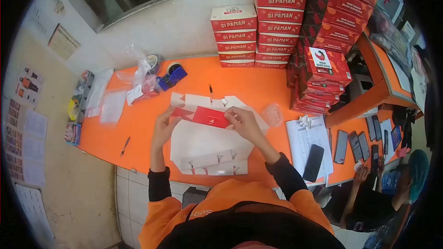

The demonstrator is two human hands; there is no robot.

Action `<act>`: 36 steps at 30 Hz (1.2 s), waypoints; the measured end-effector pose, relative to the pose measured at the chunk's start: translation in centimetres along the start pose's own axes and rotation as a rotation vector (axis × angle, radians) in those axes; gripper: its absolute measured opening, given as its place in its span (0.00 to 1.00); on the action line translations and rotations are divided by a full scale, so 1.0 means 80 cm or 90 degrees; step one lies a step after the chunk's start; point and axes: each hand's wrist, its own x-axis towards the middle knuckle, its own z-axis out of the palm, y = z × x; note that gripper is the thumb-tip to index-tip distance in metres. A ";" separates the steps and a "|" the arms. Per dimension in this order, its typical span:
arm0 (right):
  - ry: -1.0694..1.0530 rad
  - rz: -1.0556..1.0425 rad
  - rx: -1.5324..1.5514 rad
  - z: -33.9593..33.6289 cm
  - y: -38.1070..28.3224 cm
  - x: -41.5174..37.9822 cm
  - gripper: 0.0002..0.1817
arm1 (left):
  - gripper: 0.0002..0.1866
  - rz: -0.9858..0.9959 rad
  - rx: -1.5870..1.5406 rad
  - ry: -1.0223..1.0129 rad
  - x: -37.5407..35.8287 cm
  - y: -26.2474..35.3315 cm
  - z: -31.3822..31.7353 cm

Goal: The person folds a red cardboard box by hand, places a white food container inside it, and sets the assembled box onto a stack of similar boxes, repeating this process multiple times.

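Note:
A red printed card piece [208, 116] with a small white mark is stretched between my two hands. My left hand [163, 126] pinches its left end, where a paler red flap shows. At the right end, the thumb and fingers of my right hand [243, 121] close on the edge. Beneath lies a flat white die-cut carton blank [194, 143], its tabs and slots spread toward the front and back. A dark pen [211, 88] lies just past the blank's far edge.
Stacks of red SI PAMAN boxes [279, 14] stand at the back. A blue tape dispenser [172, 78] sits back left, and a cutter [125, 145] lies left. Papers with a phone [314, 163] are on the right, near several more phones and a seated person [376, 198].

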 end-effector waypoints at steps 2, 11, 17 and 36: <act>-0.023 -0.030 -0.102 -0.023 -0.012 0.000 0.10 | 0.12 0.038 0.012 0.061 0.007 0.014 0.031; -0.041 -0.204 -0.322 -0.020 -0.040 -0.066 0.09 | 0.07 0.152 0.501 0.134 -0.023 0.079 0.098; -0.125 -0.264 -0.433 -0.027 -0.049 -0.079 0.06 | 0.06 0.156 0.279 -0.145 -0.032 0.070 0.115; 0.164 -0.282 -0.296 -0.003 -0.010 -0.067 0.16 | 0.21 -0.188 -0.231 0.017 -0.071 0.041 0.139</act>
